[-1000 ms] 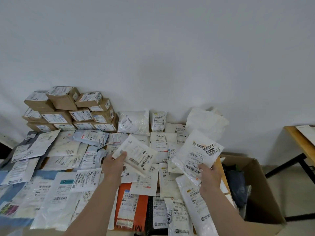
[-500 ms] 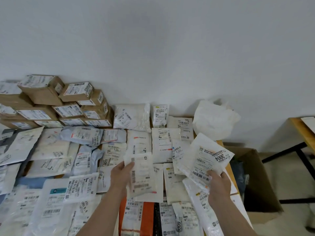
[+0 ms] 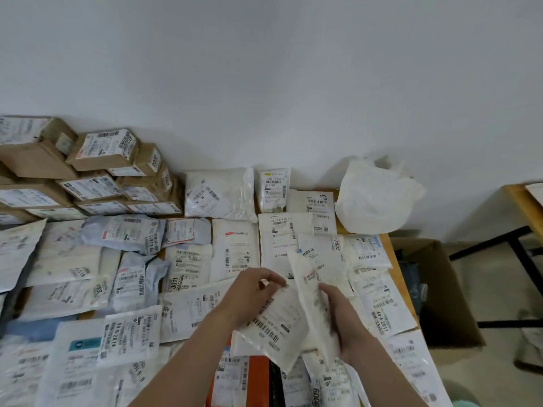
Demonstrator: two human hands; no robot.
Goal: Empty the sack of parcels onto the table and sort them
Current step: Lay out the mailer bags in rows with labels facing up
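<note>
Brown boxes (image 3: 100, 151) stacked far left, crumpled white sack (image 3: 373, 198) on table (image 3: 405, 292) corner. Left hand (image 3: 252, 292) pinches barcoded white mailer (image 3: 273, 327), right hand (image 3: 343, 315) grips second mailer (image 3: 310, 289) on edge, overlapping the first, both above the sorted rows.

Two lifted parcels (image 3: 273, 324) (image 3: 316, 301), one crumpled sack (image 3: 376, 198), one open floor carton (image 3: 440, 292).

**Plastic, Card and Wood**

The poly mailers (image 3: 235, 251) are thin white plastic, crinkled and faintly glossy. The stacked boxes (image 3: 35, 160) are matt brown cardboard with paper labels (image 3: 108, 145). The table (image 3: 397, 268) edge is smooth wood. The sack (image 3: 376, 198) looks like crumpled white plastic.
</note>
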